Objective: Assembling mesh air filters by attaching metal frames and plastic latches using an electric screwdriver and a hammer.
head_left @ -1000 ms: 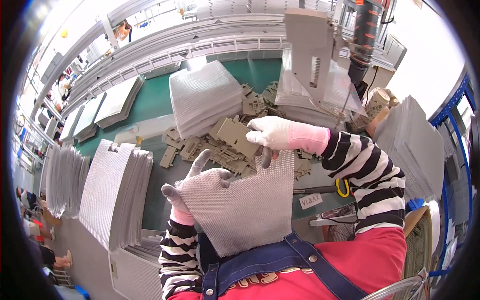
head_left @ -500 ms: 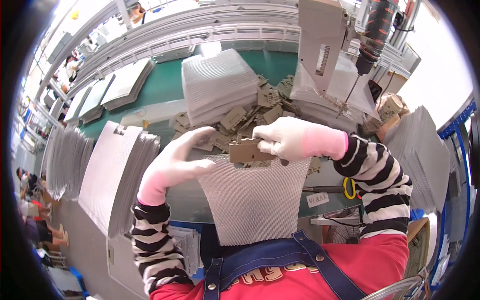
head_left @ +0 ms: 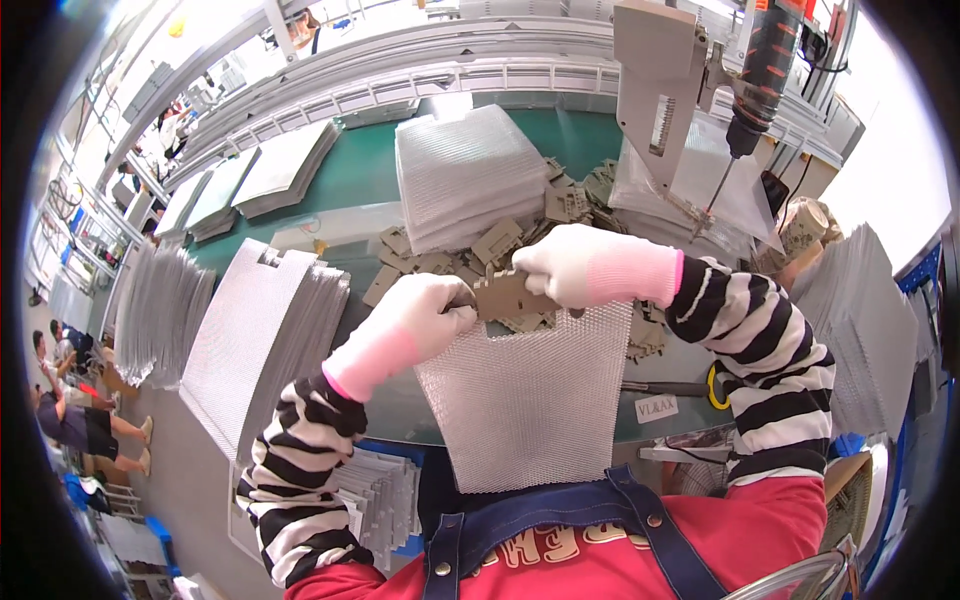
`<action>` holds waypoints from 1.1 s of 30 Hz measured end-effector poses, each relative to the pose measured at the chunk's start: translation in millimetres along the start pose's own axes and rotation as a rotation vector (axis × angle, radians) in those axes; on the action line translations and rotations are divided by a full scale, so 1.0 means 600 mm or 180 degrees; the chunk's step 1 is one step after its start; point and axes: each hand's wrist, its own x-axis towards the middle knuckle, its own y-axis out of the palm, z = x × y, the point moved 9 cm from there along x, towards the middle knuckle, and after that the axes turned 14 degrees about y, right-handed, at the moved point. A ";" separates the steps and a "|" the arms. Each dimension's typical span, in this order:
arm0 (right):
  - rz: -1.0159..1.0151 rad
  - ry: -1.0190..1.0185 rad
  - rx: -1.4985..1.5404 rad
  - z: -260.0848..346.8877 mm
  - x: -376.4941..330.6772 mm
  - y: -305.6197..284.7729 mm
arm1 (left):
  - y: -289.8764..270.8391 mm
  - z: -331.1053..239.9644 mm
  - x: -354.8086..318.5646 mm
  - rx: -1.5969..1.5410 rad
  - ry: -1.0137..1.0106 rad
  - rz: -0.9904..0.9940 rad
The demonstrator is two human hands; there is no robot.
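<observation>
the white-gloved left hand (head_left: 425,318) is curled nearly closed, pinching the left end of a flat beige plastic piece (head_left: 503,298), while the white-gloved right hand (head_left: 575,268), fingers bent in, grips its right end; the piece sits at the notched top edge of a silvery mesh-textured sheet (head_left: 540,400) (whether the fingers hold that too, i cannot tell), near a loose heap of beige plastic parts (head_left: 497,241)

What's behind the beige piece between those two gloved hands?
Beyond the beige piece, similar pieces lie heaped, with a stack of translucent sheets farther back. Whatever sits directly behind it is covered.
</observation>
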 end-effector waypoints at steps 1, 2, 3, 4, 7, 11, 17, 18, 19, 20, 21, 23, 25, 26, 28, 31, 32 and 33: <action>-0.0114 -0.0293 -0.0342 0.010 0.002 0.004 | -0.001 -0.003 -0.005 -0.0052 -0.0204 -0.0130; -0.0223 -0.0587 -0.0685 0.020 0.000 0.007 | 0.006 -0.006 -0.008 -0.0070 -0.0192 -0.0100; -0.0132 -0.0489 -0.0584 0.012 0.005 0.007 | -0.001 -0.012 -0.011 0.0054 -0.0085 -0.0338; -0.0223 -0.0406 -0.0261 0.009 0.002 -0.004 | -0.009 -0.014 -0.013 0.0175 0.0017 -0.0593; -0.0550 -0.0368 -0.0113 -0.024 -0.010 -0.013 | -0.012 -0.003 -0.019 0.0159 0.0254 -0.0684; 0.0018 -0.0184 -0.0592 -0.048 -0.009 0.028 | 0.005 -0.009 0.001 0.0124 0.0620 -0.0021; -0.0049 -0.0489 -0.0291 -0.023 -0.033 0.014 | 0.011 -0.003 0.035 -0.0043 0.0401 0.1287; -0.0220 -0.0475 -0.0176 -0.020 -0.035 0.006 | 0.010 -0.009 0.053 0.0075 0.0589 0.1099; -0.0389 -0.0437 -0.0043 -0.023 -0.037 0.000 | 0.025 -0.026 0.066 -0.0042 0.0576 0.1157; -0.0558 -0.0618 -0.0145 -0.014 -0.038 -0.003 | 0.040 -0.045 0.083 -0.0158 0.0583 0.1220; -0.0492 -0.0653 -0.0363 -0.007 -0.037 0.003 | 0.072 -0.061 0.078 -0.0293 0.0610 0.1547; -0.0390 -0.0823 -0.0289 0.005 -0.043 0.011 | 0.104 -0.059 0.074 0.0235 0.0453 0.2094; -0.0027 -0.0721 0.0067 0.005 -0.048 0.003 | 0.108 -0.053 0.067 0.0373 0.0253 0.2570; 0.0108 -0.0694 0.0111 0.000 -0.044 0.003 | 0.096 -0.059 0.071 0.0587 0.0271 0.2539; 0.0178 -0.0720 0.0108 -0.034 -0.042 0.001 | 0.076 -0.061 0.090 0.1050 0.0692 0.2285; 0.0310 -0.0254 0.0353 -0.072 -0.023 0.008 | 0.014 -0.007 0.062 0.0140 0.0198 0.1675; 0.0216 -0.0150 0.0677 -0.065 -0.024 -0.002 | 0.020 0.010 0.047 -0.0118 -0.0235 0.1580; 0.0299 -0.0524 0.0864 -0.043 -0.013 0.008 | 0.014 0.010 0.046 -0.0320 -0.0247 0.1355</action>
